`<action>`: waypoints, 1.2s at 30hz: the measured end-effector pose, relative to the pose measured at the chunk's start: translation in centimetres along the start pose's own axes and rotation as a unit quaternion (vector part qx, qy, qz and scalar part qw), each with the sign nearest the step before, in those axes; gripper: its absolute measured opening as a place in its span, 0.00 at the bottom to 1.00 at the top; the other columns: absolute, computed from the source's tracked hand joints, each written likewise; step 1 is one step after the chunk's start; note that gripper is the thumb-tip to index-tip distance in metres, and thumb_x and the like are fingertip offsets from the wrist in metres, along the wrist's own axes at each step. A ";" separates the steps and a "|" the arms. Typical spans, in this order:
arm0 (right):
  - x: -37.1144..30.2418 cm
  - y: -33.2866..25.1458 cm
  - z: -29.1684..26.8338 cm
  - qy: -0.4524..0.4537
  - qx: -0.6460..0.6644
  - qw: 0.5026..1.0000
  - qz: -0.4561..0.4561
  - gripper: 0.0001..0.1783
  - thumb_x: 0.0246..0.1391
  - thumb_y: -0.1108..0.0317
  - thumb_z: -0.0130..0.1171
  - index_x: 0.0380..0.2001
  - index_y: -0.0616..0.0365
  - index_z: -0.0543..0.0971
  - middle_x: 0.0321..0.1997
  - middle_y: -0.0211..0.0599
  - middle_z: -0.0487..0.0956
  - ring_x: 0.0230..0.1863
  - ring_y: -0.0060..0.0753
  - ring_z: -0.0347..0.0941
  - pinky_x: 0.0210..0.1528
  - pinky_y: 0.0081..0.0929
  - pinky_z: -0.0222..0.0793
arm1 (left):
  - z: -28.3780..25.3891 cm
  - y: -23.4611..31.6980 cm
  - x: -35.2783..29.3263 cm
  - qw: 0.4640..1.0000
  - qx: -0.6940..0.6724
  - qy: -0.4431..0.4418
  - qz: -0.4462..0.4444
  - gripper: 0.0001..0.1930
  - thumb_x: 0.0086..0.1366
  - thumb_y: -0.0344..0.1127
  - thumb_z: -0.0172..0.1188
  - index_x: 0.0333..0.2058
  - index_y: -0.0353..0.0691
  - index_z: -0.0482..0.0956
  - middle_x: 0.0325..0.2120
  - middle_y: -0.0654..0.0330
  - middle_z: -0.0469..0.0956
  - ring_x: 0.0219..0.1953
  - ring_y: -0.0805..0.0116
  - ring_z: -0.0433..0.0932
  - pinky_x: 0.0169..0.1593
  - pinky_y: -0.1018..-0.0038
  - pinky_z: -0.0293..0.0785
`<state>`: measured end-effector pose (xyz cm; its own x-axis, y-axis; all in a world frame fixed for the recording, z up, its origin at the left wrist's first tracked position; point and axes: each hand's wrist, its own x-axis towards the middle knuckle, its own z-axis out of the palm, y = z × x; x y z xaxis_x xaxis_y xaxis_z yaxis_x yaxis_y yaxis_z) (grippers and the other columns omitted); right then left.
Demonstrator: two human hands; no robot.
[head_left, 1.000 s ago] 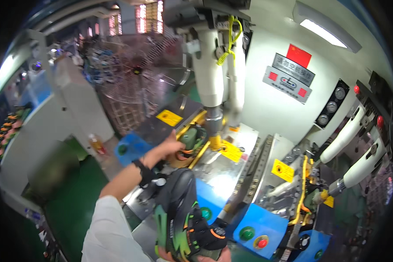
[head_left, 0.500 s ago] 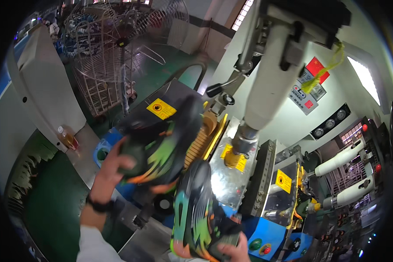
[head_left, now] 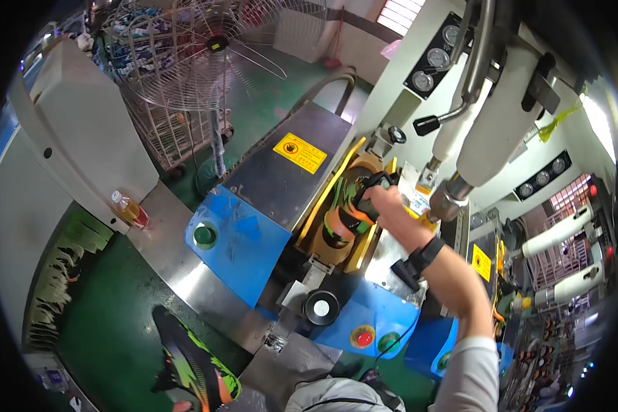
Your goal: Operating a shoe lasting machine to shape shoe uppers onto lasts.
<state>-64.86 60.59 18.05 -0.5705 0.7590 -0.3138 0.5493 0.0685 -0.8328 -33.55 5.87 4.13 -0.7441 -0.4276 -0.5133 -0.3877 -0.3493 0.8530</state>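
Note:
My right hand point(head_left: 386, 200) is closed on the dark top end of a black, green and orange sports shoe point(head_left: 343, 223). That shoe lies lengthwise in the brown cradle point(head_left: 329, 250) of a press, between yellow side plates point(head_left: 329, 193). A white press cylinder point(head_left: 491, 134) with a metal end stands to the right of this hand. At the bottom edge, my left hand point(head_left: 180, 406) shows only in part, gripping the heel end of a matching shoe point(head_left: 193, 364). This second shoe is held low over the green floor, its toe pointing up and left.
Blue panels with a green button point(head_left: 204, 235) and a red button point(head_left: 364, 338) flank a black round knob point(head_left: 321, 307). A bottle point(head_left: 129, 209) stands on the metal ledge at left. Behind are a wire fan point(head_left: 216, 44) and a rack cart point(head_left: 178, 134). A black-handled lever point(head_left: 429, 125) juts beside the cylinder.
My right hand has moved up and forward, and a shoe now lies in the cradle under it. My left hand has dropped to the lower left with its shoe. The view has shifted.

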 end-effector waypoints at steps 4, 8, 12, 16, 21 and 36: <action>0.0 1.1 1.2 -0.048 0.062 0.997 -0.011 0.18 0.40 0.74 0.57 0.37 0.71 0.70 0.32 0.46 0.76 0.35 0.41 0.76 0.32 0.39 0.73 | 0.5 -2.2 -1.0 0.939 -0.147 0.012 -0.310 0.06 0.54 0.36 0.56 0.27 0.42 0.74 0.23 0.59 0.72 0.26 0.61 0.72 0.30 0.67 0.70; 0.3 4.2 5.9 0.238 -0.219 0.896 -0.305 0.19 0.38 0.69 0.55 0.34 0.71 0.68 0.32 0.56 0.74 0.37 0.59 0.73 0.43 0.45 0.69 | 2.9 -1.2 -2.3 0.973 -0.058 0.021 -0.224 0.04 0.52 0.29 0.56 0.29 0.39 0.75 0.26 0.57 0.73 0.28 0.57 0.73 0.34 0.66 0.72; 1.5 5.9 6.7 0.188 -0.105 0.964 -0.153 0.24 0.40 0.68 0.57 0.40 0.71 0.66 0.37 0.57 0.74 0.42 0.56 0.72 0.49 0.43 0.66 | 4.6 -1.8 -3.1 0.958 -0.066 -0.026 -0.277 0.11 0.50 0.27 0.57 0.34 0.33 0.76 0.33 0.53 0.75 0.37 0.55 0.74 0.43 0.62 0.72; 1.4 6.1 6.2 0.172 -0.144 0.935 -0.273 0.24 0.39 0.67 0.58 0.40 0.71 0.67 0.37 0.58 0.76 0.40 0.58 0.74 0.46 0.43 0.69 | 3.8 -3.8 -3.3 0.925 -0.071 -0.050 -0.371 0.12 0.49 0.27 0.58 0.35 0.34 0.78 0.36 0.53 0.77 0.39 0.54 0.75 0.45 0.63 0.73; -0.4 4.2 5.7 0.156 -0.218 0.934 -0.237 0.32 0.39 0.64 0.58 0.43 0.77 0.60 0.42 0.65 0.67 0.46 0.63 0.68 0.51 0.45 0.66 | 3.5 -4.1 -4.0 0.962 0.043 -0.043 -0.265 0.18 0.49 0.26 0.57 0.41 0.34 0.77 0.38 0.52 0.76 0.38 0.56 0.76 0.44 0.61 0.75; -27.0 24.3 -14.3 -0.097 -0.302 0.856 -0.409 0.44 0.47 0.61 0.62 0.61 0.74 0.55 0.68 0.65 0.52 0.69 0.66 0.47 0.67 0.54 0.46 | 6.2 -3.8 -13.5 0.980 -0.118 -0.104 -0.125 0.35 0.39 0.15 0.54 0.52 0.40 0.65 0.40 0.56 0.72 0.44 0.56 0.75 0.47 0.63 0.75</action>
<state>-27.37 51.02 12.81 -0.9735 0.1797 0.1418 0.1003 0.8918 -0.4412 -25.40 18.16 8.43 -0.7465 -0.1343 -0.6517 -0.4528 -0.6152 0.6454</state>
